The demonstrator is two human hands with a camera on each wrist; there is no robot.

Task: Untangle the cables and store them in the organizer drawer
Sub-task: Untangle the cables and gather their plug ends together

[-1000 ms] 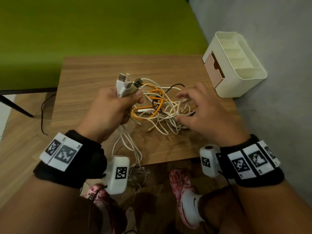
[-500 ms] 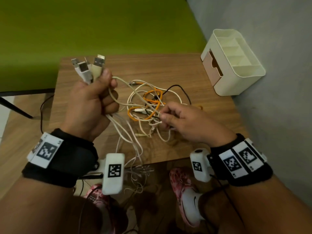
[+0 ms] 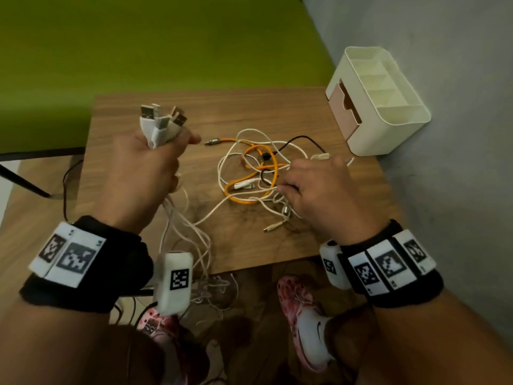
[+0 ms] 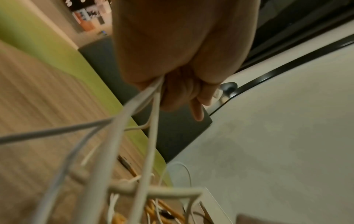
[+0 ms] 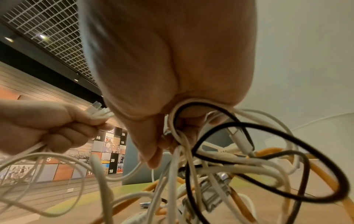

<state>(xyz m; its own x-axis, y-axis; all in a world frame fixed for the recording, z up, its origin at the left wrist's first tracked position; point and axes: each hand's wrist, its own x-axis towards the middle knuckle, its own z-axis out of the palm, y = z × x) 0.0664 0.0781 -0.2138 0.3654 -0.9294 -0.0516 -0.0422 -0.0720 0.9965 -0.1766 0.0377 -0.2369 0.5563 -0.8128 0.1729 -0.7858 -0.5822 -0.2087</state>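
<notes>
Since half a second ago, the left hand has carried its fistful of white USB plugs rightward, fingers clamped round the white cords that trail off the near table edge. Right of it, the right hand pinches strands of the cable tangle (white, orange and one black), which lies mid-table with an orange cable's plug poking left. At the far right corner sits the cream organizer, its pink drawer closed, well apart from the tangle.
</notes>
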